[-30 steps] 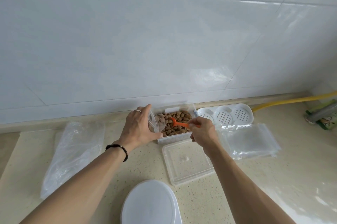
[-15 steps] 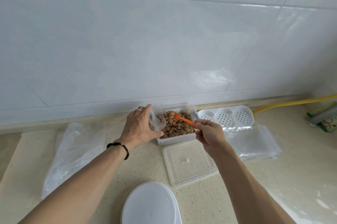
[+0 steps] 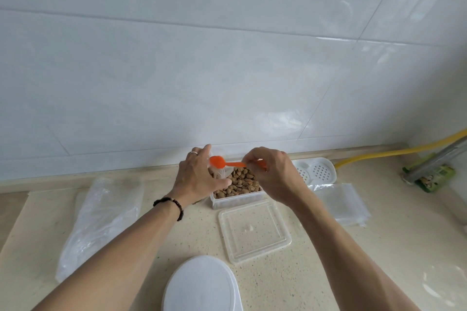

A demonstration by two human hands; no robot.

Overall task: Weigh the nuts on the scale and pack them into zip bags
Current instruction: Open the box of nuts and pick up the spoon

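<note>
Left hand (image 3: 195, 179), ring on one finger and dark bead bracelet (image 3: 169, 205) at the wrist, fingers curled round the mouth of a small clear zip bag (image 3: 219, 174), holding it up over the left end of a clear rectangular plastic container (image 3: 237, 198). Right hand (image 3: 274, 176) just right of it, fingers pinching the handle of a small orange plastic spoon (image 3: 219, 162); spoon bowl turned toward the bag, right at its opening. Brown nuts (image 3: 241, 181) heaped inside the container, a few visible through the bag wall. Container standing on the beige speckled table (image 3: 379, 260), close to the white tiled wall (image 3: 227, 57).

Clear square lid (image 3: 254, 229) lying flat on the table just in front of the container. White oval scale (image 3: 202, 285) at the near edge, between the two forearms, its lower part cut off by the frame. Crumpled clear plastic bag (image 3: 101, 212) lying to the left, well apart from the container. Stack of flat clear zip bags (image 3: 341, 203) to the right, beside the right forearm. White perforated plastic tray (image 3: 317, 170) behind that stack, against the wall. Yellow hose (image 3: 394, 152) running along the wall at far right, and a grey bar lying over a green packet (image 3: 429, 176) near the right edge.
</note>
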